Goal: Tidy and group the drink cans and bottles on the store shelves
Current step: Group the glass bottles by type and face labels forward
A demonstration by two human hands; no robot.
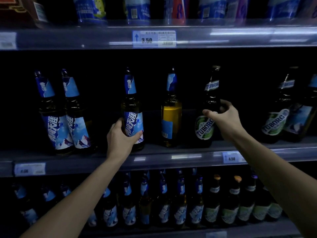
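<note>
On the middle shelf my left hand grips the lower body of a blue-labelled beer bottle that stands upright. My right hand grips a dark green Tuborg bottle at its shoulder, just above the oval label. Between the two stands another blue-labelled bottle, turned so its back label shows. Two blue-labelled bottles stand together at the left. At the far right a Tuborg bottle stands beside one more blue-labelled bottle.
The top shelf carries blue cans and a 3.50 price tag. The bottom shelf holds a row of several blue-labelled bottles and, to their right, several Tuborg bottles. Gaps lie between bottles on the middle shelf.
</note>
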